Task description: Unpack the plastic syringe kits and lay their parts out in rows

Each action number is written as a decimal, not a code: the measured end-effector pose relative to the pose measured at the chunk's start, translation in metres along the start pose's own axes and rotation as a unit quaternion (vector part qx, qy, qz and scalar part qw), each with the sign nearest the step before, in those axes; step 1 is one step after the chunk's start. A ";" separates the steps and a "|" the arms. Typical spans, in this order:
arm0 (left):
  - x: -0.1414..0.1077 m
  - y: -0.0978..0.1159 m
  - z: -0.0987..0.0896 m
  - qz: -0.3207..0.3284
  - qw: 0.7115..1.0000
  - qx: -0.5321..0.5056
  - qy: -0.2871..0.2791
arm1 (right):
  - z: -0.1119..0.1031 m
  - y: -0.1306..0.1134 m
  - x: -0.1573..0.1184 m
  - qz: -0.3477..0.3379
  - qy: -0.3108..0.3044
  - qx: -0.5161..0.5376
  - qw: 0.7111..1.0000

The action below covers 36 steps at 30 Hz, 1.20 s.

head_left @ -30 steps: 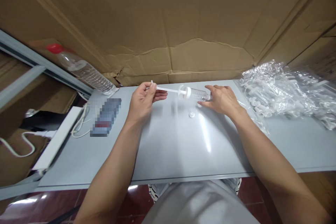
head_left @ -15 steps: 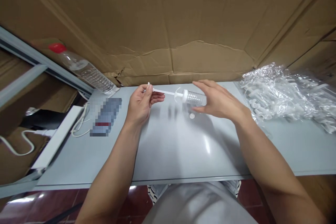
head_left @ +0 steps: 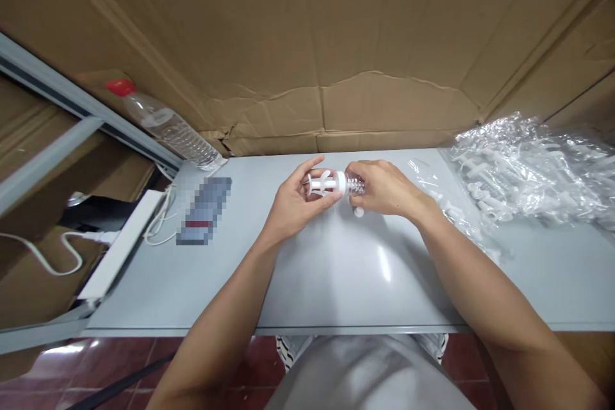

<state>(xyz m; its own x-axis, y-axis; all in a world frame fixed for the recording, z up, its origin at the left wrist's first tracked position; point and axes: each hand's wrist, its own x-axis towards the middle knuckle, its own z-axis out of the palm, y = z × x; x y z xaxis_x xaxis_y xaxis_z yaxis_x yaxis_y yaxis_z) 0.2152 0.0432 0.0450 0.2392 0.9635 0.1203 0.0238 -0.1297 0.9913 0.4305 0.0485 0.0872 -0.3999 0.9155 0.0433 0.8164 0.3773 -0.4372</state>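
Note:
A clear plastic syringe (head_left: 341,183) with a white collar, white finger grips and a white plunger lies level between my hands above the table. My left hand (head_left: 290,206) is closed around its white end, thumb and fingers at the collar. My right hand (head_left: 388,188) grips the clear ribbed-looking barrel, and its fingers cover the far end. The plunger appears pushed most of the way into the barrel. Just below my right fingers a small white round piece (head_left: 358,212) rests on the tabletop.
Clear bags of white plastic parts (head_left: 533,173) cover the table's right side. At left lie a blurred-out flat item (head_left: 204,211), a white power strip (head_left: 122,243) with cables, and a red-capped water bottle (head_left: 170,128). Cardboard (head_left: 269,45) walls the back of the grey table (head_left: 327,288).
The drawn-out plunger is now pushed in. My left hand has moved right, from the plunger's end to the collar, and my right hand has closed on the barrel.

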 end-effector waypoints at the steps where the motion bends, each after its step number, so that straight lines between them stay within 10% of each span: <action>1: 0.000 0.000 0.000 -0.004 1.000 0.004 -0.001 | 0.000 0.002 -0.001 0.002 -0.004 -0.006 1.000; 36: -0.015 0.017 0.015 0.029 0.978 0.206 -0.024 | 0.017 0.000 -0.018 -0.009 0.005 -0.109 0.994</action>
<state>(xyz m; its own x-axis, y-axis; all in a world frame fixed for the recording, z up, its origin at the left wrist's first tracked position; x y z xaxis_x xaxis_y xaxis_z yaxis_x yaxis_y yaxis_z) 0.2261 0.0229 0.0597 0.2977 0.9405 0.1639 0.3953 -0.2777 0.8756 0.4304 0.0291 0.0711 -0.4113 0.9096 0.0591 0.8808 0.4133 -0.2311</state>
